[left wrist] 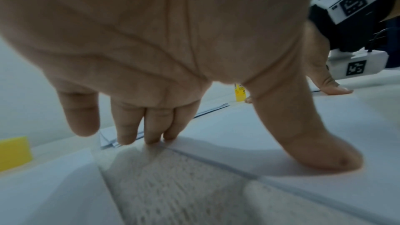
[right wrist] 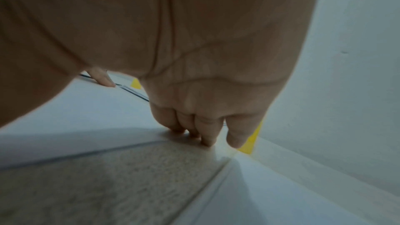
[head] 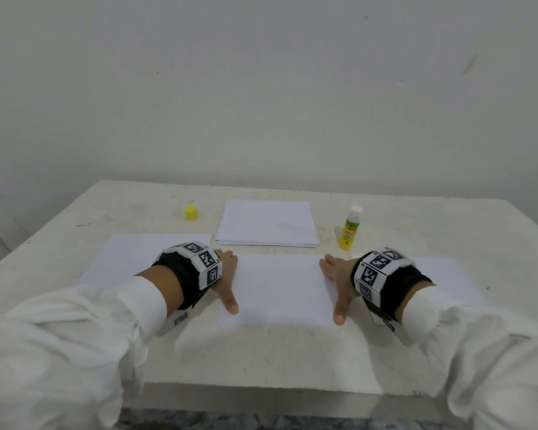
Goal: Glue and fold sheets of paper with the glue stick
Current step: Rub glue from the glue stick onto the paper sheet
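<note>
A folded sheet of white paper [head: 280, 290], a smooth matte rectangle, lies flat on the pale, speckled, rough-grained bench [head: 261, 355] with its long axis running left to right, square to the near edge. The left hand [head: 227, 274] rests on its left end with straight fingers held close together and the thumb [left wrist: 307, 134] splayed toward the near corner, pressing down; the right hand [head: 337, 274] mirrors it on the right end, fingers [right wrist: 205, 129] straight and bunched at the paper's far corner. Beyond the sheet sits a squared stack of white sheets [head: 267, 223], its long axis also left to right. The glue stick [head: 350, 228], a slim yellow cylinder with a white top, stands upright just right of the stack, slightly leaning. Its small yellow cap [head: 191, 212], a stubby cylinder, stands left of the stack. Single flat sheets lie under each wrist, one at left [head: 131, 256] and one at right [head: 441, 274].
</note>
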Tool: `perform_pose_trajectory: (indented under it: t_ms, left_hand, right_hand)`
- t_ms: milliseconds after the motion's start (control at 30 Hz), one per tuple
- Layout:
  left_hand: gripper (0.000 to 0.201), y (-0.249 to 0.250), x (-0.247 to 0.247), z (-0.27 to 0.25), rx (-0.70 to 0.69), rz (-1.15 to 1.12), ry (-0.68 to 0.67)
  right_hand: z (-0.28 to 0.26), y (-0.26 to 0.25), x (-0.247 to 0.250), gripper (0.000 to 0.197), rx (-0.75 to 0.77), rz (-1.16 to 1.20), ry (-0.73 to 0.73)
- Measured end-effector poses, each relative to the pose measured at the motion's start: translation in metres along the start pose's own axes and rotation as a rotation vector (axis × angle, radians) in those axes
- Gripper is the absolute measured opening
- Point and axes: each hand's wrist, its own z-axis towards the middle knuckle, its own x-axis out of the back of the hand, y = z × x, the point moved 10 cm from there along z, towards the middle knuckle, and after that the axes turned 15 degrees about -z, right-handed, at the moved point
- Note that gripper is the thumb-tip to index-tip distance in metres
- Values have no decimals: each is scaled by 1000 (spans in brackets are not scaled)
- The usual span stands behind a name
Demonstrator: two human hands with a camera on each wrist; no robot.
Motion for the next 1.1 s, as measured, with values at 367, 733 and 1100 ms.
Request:
perform_pose_trajectory:
  t_ms: [367,733,1100]
  left_hand:
    - [130,0,7,-14,-13,-293,93]
    - [38,-18,27,-30,-168,-1027,288]
    - [46,-57,92,23,-147,-1087,478]
  right_hand:
    - [6,1,-3,137,6,78,-40]
    - [-2,16,13,80,-91,551,126]
    - [30,49,80,44,-276,901,377]
